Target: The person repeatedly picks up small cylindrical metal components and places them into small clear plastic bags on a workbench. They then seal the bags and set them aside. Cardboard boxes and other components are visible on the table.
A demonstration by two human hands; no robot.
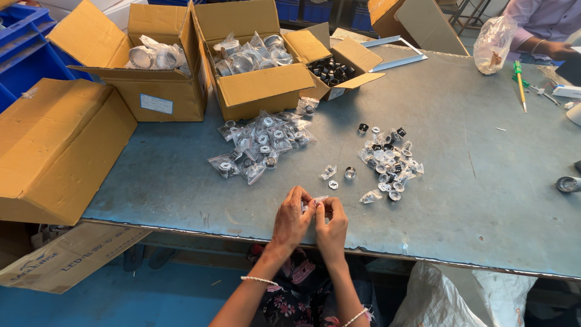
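Note:
My left hand (292,219) and my right hand (331,224) meet over the near edge of the grey metal table (460,181). Together they pinch a small clear plastic packet (315,201) between the fingertips. What is inside the packet is too small to tell. Beyond the hands lies a heap of small sealed packets with round metal parts (263,145). To the right lies a second heap of loose clear and black round parts and empty packets (390,163). A few single pieces (350,173) rest between the heaps.
Open cardboard boxes (254,60) with bagged parts stand at the back left, one small box holding black rings (331,69). A closed box (54,145) sits at the left edge. Another person's hand (554,48) with a plastic bag (493,42) is at the far right, near a screwdriver (520,85).

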